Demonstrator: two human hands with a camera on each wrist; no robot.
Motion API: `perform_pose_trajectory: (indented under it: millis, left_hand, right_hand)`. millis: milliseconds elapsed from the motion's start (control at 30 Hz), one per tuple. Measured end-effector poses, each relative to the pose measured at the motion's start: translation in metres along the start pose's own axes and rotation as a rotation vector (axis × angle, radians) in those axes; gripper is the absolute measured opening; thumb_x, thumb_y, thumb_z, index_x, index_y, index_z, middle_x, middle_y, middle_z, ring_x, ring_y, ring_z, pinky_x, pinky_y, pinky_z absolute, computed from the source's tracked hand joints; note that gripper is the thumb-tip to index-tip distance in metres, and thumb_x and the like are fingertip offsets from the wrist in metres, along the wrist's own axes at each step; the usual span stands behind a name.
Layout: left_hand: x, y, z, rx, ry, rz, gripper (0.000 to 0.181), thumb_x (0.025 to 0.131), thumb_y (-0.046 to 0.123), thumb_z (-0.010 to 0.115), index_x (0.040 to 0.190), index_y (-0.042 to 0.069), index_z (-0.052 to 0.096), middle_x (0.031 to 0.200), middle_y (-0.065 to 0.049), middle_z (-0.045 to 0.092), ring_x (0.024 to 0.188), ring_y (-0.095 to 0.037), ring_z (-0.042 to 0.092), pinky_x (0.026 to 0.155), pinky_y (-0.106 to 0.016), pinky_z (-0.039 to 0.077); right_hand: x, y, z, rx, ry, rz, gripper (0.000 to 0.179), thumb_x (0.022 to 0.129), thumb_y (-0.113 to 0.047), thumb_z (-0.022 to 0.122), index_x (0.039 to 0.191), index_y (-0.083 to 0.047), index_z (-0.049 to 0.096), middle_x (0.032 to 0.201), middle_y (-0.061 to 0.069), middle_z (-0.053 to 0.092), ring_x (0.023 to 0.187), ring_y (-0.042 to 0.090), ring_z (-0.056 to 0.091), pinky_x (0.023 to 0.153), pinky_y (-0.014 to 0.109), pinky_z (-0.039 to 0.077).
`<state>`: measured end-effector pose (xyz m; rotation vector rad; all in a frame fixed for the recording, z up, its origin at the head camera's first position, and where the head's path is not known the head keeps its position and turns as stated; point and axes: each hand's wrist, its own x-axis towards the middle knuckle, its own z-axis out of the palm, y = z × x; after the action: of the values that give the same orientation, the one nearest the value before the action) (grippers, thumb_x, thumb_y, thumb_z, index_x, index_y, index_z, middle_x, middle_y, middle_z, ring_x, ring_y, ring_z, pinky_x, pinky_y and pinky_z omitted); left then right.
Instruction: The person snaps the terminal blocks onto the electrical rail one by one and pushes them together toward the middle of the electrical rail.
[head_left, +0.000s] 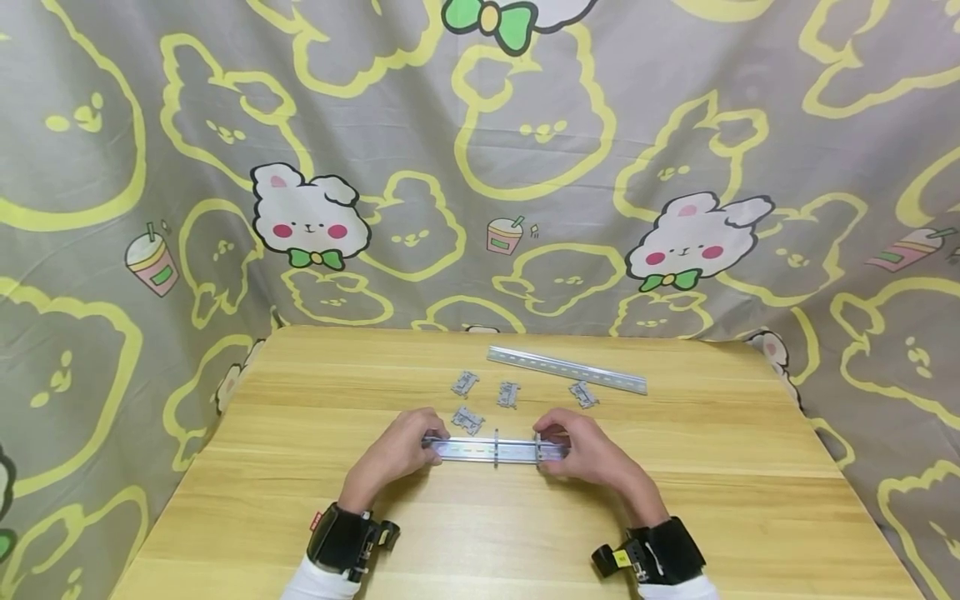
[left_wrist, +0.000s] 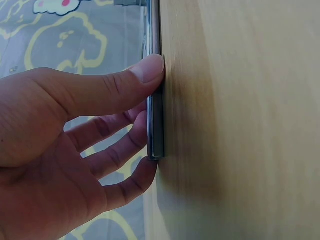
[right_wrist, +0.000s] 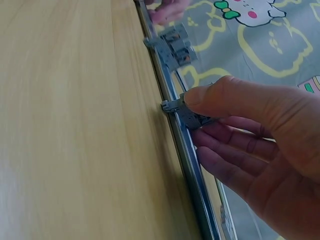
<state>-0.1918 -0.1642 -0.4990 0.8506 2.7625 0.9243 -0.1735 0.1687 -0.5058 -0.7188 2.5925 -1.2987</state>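
Observation:
A slotted metal DIN rail lies near the middle of the table, running left to right. My left hand grips its left end, the thumb on the near edge and the fingers behind. Toward the right end, my right hand pinches a grey terminal block that sits across the rail; the thumb rests on its top and other fingers partly hide it. Left of that, another grey terminal block stands upright on the rail, untouched.
Several loose grey terminal blocks lie on the wooden table behind the rail, one right beside my left hand. Farther back, a second DIN rail lies at a slant. A patterned curtain hangs around the table.

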Motion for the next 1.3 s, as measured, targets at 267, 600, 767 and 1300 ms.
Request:
perform_pose_trajectory:
  millis: [267,600,767,1300]
  left_hand:
    - [0.001,0.0,0.0,-0.011,-0.008,-0.018,0.028,0.073,-0.001,0.087,0.097,0.002,0.076,0.096,-0.006,0.069,0.09,-0.025,0.065,0.085,-0.043,0.056]
    - [0.0,0.0,0.0,-0.005,-0.009,-0.013,0.027,0.073,-0.002,0.087,0.097,0.003,0.076,0.095,-0.005,0.069,0.09,-0.024,0.064,0.084,-0.042,0.056]
    - [0.001,0.0,0.0,0.005,0.003,-0.002,0.027,0.072,-0.001,0.088,0.096,0.004,0.076,0.094,-0.005,0.069,0.089,-0.024,0.065,0.083,-0.041,0.056]
    - [0.002,0.002,-0.001,-0.009,-0.009,-0.011,0.027,0.072,-0.003,0.087,0.097,0.001,0.075,0.095,-0.008,0.069,0.091,-0.028,0.066,0.085,-0.045,0.056]
  right_hand:
    - [0.009,-0.008,0.009,0.004,-0.01,0.01,0.049,0.076,-0.002,0.087,0.119,0.0,0.064,0.116,0.011,0.068,0.109,0.027,0.067,0.095,0.04,0.056]
    - [0.016,-0.012,0.021,-0.001,0.002,-0.012,0.051,0.074,-0.002,0.088,0.12,0.001,0.064,0.117,0.011,0.068,0.108,0.027,0.067,0.095,0.039,0.056]
    - [0.019,-0.014,0.025,-0.015,0.01,-0.035,0.052,0.074,-0.001,0.088,0.121,0.001,0.064,0.118,0.011,0.067,0.11,0.028,0.067,0.097,0.039,0.056]
    - [0.025,-0.019,0.033,-0.021,0.011,-0.017,0.051,0.075,-0.005,0.089,0.12,-0.004,0.065,0.119,0.008,0.067,0.112,0.024,0.067,0.099,0.039,0.054]
